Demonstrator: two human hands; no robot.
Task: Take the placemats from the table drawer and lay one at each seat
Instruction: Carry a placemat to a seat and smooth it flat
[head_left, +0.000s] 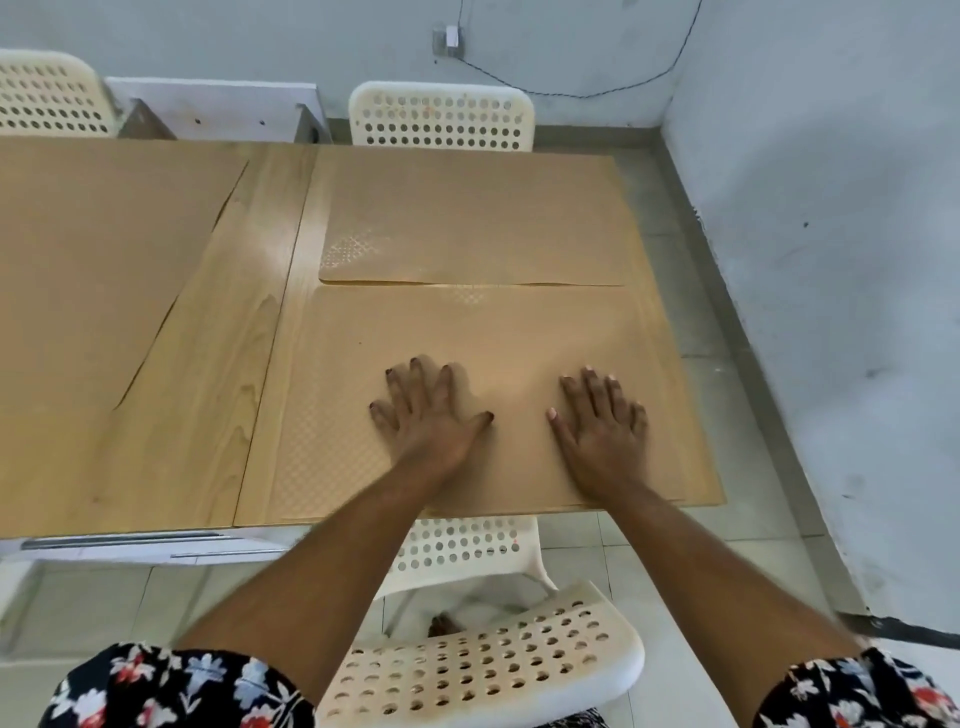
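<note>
A tan placemat lies at the near right seat of the wooden table. My left hand and my right hand rest flat on it, fingers spread, holding nothing. Beyond it a second tan placemat lies at the far right seat, its near edge almost touching the near mat. Two more tan placemats cover the left part of the table: one at the far left, one at the near left. The open white drawer juts out under the table's near edge on the left.
A white perforated chair stands right below me, tucked under the near edge. Another white chair faces it across the table, and a third is at the far left. The wall is close on the right.
</note>
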